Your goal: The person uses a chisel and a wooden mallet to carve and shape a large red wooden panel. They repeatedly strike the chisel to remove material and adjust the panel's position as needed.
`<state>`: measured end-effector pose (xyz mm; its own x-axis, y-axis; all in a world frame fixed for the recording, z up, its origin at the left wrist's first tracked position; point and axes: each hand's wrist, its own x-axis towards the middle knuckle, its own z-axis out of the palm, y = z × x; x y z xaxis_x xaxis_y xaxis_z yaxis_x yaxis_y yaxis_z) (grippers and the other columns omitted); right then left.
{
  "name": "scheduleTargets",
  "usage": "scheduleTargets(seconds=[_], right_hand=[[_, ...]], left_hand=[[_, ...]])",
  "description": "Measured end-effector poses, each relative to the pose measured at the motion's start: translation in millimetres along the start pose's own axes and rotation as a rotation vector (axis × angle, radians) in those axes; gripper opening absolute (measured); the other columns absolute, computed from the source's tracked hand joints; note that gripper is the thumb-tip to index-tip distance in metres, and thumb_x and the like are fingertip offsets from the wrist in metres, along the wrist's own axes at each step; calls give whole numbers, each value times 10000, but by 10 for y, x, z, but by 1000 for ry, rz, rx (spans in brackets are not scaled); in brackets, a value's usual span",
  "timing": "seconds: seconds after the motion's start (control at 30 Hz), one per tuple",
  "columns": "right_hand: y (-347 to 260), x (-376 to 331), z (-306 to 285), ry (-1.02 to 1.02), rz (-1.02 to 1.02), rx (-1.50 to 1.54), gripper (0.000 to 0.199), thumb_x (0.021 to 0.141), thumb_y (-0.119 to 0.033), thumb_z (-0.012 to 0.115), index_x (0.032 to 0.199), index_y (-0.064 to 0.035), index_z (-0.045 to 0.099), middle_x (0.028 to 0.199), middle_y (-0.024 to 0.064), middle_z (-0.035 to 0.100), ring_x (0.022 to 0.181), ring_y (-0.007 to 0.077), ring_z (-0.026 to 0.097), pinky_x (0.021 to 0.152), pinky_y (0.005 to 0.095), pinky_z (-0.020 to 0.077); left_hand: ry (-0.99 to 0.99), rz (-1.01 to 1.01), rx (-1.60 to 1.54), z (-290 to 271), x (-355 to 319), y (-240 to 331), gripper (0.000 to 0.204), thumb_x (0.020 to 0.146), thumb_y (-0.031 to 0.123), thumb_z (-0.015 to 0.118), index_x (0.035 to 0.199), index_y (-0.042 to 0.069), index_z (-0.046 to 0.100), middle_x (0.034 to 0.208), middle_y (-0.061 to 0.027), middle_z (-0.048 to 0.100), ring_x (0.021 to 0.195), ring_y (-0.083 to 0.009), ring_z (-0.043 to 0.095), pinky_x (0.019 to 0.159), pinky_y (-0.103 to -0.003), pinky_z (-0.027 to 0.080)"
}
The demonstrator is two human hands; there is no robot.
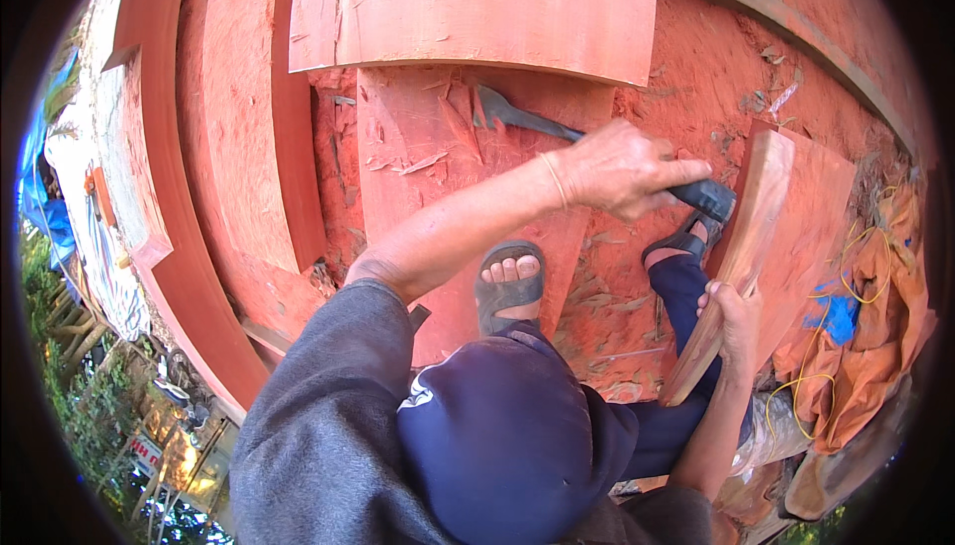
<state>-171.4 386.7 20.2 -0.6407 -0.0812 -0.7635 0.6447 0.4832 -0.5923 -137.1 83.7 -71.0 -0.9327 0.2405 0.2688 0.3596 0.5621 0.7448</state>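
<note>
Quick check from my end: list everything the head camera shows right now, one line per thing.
Hatchet: one, dark head and handle, over the middle plank, held by the left hand.
Planks: several, reddish, across the top, middle and left.
Board: one, reddish, standing on edge at right, gripped by the right hand.
Wood chips: many, reddish, scattered around the feet.
Tarp: one, orange, right edge.
Sandals: two, grey, on the feet.
Left hand: closed on the hatchet handle.
Right hand: closed on the board's edge.
</note>
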Motion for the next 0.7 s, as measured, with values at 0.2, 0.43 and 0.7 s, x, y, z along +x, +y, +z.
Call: scheduleTargets(seconds=[0.2,0.43,0.7], right_hand=[[85,-24,-139,132,35,132,286,840,-169,669,1024,35,590,824,95,632,660,190,642,572,328,555],[163,-82,-316,190,-18,198,261,851,-199,674,983,12,594,840,105,633,689,197,641,591,341,562],[152,-95,-297,187,19,248,241,885,-234,668,965,-30,566,880,102,635,730,191,642,608,344,579]], left_hand=[[55,-3,-7,71,309,-43,565,803,263,740,1348,207,602,757,-101,658,613,-343,640,507,-473,490],[192,10,-116,36,410,25,515,790,287,742,1284,190,632,756,-103,683,616,-351,650,513,-473,499],[125,-43,-77,139,628,-23,476,806,355,736,1244,200,634,825,-100,713,695,-357,685,553,-504,518]])
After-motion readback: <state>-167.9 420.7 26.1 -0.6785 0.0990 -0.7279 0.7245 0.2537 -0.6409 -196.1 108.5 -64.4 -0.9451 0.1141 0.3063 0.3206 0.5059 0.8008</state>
